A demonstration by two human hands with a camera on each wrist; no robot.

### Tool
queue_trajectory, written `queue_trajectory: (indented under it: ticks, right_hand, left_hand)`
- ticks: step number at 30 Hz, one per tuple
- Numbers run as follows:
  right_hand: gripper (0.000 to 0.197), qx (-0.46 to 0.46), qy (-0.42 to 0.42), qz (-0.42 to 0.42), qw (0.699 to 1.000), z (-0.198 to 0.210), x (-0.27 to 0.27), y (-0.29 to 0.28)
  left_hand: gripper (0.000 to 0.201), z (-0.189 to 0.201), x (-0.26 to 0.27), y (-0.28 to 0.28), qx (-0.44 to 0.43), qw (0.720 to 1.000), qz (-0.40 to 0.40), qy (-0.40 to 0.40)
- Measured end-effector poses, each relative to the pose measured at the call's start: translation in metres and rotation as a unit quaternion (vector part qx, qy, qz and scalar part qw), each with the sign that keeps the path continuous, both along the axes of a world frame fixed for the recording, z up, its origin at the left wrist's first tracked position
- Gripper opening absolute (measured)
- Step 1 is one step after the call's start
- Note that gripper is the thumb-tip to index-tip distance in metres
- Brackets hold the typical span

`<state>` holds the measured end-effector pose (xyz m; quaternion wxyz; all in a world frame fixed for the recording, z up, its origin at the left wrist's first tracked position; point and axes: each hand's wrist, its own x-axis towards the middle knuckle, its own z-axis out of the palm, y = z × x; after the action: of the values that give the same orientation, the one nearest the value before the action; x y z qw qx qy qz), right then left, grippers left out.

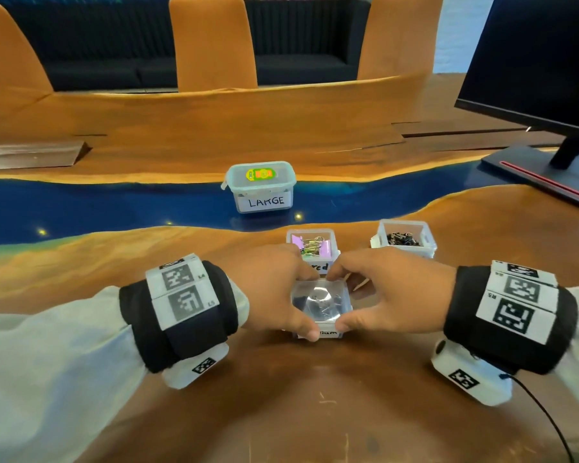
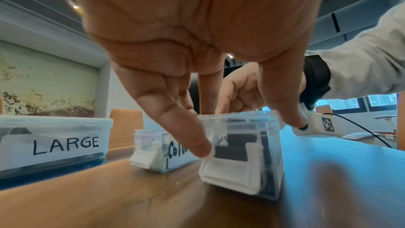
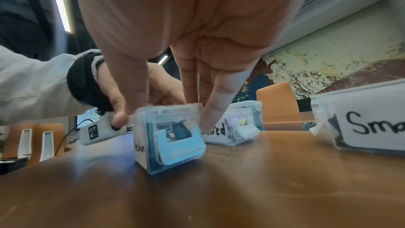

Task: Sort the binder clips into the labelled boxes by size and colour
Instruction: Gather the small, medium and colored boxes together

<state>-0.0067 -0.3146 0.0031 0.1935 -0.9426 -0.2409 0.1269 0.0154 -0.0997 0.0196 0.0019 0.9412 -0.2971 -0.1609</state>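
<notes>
A small clear box [image 1: 318, 333] [image 2: 241, 171] [image 3: 175, 145] with dark clips inside stands on the wooden table, a clear lid [image 1: 321, 295] on top and its white side latches hanging down. My left hand [image 1: 298, 302] [image 2: 247, 136] and right hand [image 1: 348, 300] [image 3: 164, 120] each pinch the lid between the thumb at the near edge and the fingers at the far edge. Behind it the open "Coloured" box [image 1: 311, 243] holds coloured clips. The open "Small" box [image 1: 405, 238] [image 3: 372, 127] holds black clips. The "LARGE" box [image 1: 261, 187] [image 2: 54, 145] is lidded.
A monitor [image 1: 532, 61] on a flat stand [image 1: 532, 175] fills the back right. A blue resin strip [image 1: 114, 202] crosses the table. Orange chairs [image 1: 214, 41] line the far side. A black cable [image 1: 542, 412] trails from my right wrist camera.
</notes>
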Motion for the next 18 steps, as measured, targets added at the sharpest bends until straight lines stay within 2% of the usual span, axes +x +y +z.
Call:
queue_trajectory:
  ticks: [2, 8, 13, 18]
  right_hand:
    - [0.066, 0.004, 0.015, -0.016, 1.0, 0.0, 0.001, 0.003]
    - [0.062, -0.045, 0.035, -0.026, 0.998, 0.01, -0.001, 0.014]
    - [0.06, -0.054, 0.107, -0.05, 0.992, 0.019, 0.0, 0.017]
    - [0.075, -0.089, 0.13, -0.072, 0.985, 0.026, 0.003, 0.022]
  left_hand:
    - [0.075, -0.001, 0.0, -0.002, 0.013, 1.0, -0.003, 0.002]
    - [0.089, -0.001, 0.001, -0.006, 0.024, 1.0, -0.009, 0.0]
    - [0.081, -0.002, 0.002, -0.005, 0.027, 1.0, -0.008, 0.0]
    - [0.078, -0.004, 0.0, -0.005, 0.018, 1.0, 0.0, 0.005]
